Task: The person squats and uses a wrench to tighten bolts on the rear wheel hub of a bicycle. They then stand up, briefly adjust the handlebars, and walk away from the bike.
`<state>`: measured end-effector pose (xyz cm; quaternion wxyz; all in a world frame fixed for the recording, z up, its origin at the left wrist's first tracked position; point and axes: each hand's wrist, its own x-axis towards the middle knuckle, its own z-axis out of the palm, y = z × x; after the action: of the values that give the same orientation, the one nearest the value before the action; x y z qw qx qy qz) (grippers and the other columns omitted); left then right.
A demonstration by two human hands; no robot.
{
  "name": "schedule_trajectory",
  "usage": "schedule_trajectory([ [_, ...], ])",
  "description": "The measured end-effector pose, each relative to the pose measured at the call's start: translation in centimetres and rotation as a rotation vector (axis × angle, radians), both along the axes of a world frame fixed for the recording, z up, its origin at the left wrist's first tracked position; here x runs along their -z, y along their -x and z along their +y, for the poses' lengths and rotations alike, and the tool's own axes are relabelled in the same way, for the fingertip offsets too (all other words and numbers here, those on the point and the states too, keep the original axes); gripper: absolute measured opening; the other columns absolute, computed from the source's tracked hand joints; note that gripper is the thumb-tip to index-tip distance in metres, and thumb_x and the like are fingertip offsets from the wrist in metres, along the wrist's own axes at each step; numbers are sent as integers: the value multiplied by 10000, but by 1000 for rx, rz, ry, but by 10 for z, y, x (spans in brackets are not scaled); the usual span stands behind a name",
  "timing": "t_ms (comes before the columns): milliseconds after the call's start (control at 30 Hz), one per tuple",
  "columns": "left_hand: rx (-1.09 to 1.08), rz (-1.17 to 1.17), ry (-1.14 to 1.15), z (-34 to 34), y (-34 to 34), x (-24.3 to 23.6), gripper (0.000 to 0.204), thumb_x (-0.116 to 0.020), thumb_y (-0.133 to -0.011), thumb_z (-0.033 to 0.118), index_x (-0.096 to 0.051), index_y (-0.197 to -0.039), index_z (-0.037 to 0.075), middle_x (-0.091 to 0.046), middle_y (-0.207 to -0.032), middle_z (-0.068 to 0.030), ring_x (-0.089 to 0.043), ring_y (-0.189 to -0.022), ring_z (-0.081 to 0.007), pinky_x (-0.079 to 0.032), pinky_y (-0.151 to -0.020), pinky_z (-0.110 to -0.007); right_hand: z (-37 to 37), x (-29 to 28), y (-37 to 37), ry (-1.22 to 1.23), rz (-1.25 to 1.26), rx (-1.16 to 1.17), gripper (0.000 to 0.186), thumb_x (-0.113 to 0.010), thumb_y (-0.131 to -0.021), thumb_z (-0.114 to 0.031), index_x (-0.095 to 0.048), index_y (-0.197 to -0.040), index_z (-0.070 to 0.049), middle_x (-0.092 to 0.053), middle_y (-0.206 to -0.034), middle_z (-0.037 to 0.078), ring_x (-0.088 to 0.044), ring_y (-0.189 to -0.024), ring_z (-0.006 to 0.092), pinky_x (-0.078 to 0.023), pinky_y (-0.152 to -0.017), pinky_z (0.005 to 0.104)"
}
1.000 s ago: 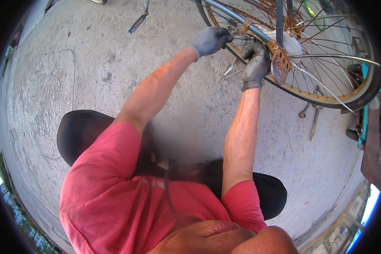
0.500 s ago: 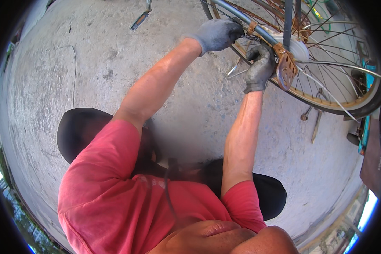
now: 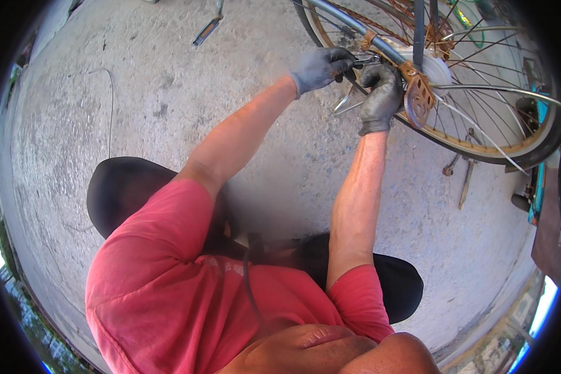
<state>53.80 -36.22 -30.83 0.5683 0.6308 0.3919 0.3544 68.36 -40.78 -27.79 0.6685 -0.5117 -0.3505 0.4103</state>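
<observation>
At the upper right a bicycle wheel (image 3: 505, 154) with a tan rim stands beside a blue-grey frame tube (image 3: 349, 23). On the tube sits a rusty bracket plate with holes (image 3: 419, 103), and behind it is a white plastic disc (image 3: 439, 71). My left hand (image 3: 321, 70), in a grey-and-black glove, pinches a small dark metal piece (image 3: 369, 60) just below the tube; its kind is unclear. Closed by the bracket, my gloved right hand (image 3: 382, 100) has curled fingers touching the parts there. What it grips is hidden.
A tool with an orange-and-blue handle (image 3: 206, 32) lies on the concrete floor (image 3: 262, 162) at the top. A long thin tool (image 3: 465, 186) lies below the wheel. Thin wire (image 3: 111, 100) curves across the left floor. A bent silver rod (image 3: 345, 105) is near my right hand.
My left hand has shifted slightly down, away from the frame tube, and the small metal piece at its fingertips now shows. My right hand has stayed nearly in place.
</observation>
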Motion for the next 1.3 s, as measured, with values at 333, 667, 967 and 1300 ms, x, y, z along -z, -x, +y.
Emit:
schedule_trajectory([
  [333,-42,-97,-118,-13,-35,46,358,-525,-982,292,-590,-1234,46,-627,-1129,-153,-577,-1036,-268,-475,-890,-364,-4,-12,4,15,1,-26,236,-490,-895,-162,-550,-690,-62,-550,-637,26,-502,-578,126,-396,-594,259],
  [667,195,133,118,18,-12,15,476,-444,-1013,472,-629,-1059,35,-686,-818,-62,-614,-685,-131,-505,-620,-276,0,-3,1,4,51,-39,231,-473,-897,-151,-540,-697,-56,-551,-659,38,-509,-595,129,-401,-598,258],
  [967,302,654,-236,50,8,-26,546,-414,-994,487,-684,-949,14,-675,-744,-122,-675,-655,-203,-527,-645,-364,2,4,-2,-32,-4,-14,220,-474,-895,-149,-544,-705,-62,-532,-645,33,-496,-569,129,-398,-581,265],
  [1300,157,836,-522,47,10,-44,408,-474,-974,450,-699,-1098,133,-696,-1017,-129,-654,-963,-324,-499,-838,-444,3,7,-3,-42,50,-20,242,-466,-913,-162,-553,-712,-60,-550,-652,43,-512,-586,138,-416,-613,270],
])
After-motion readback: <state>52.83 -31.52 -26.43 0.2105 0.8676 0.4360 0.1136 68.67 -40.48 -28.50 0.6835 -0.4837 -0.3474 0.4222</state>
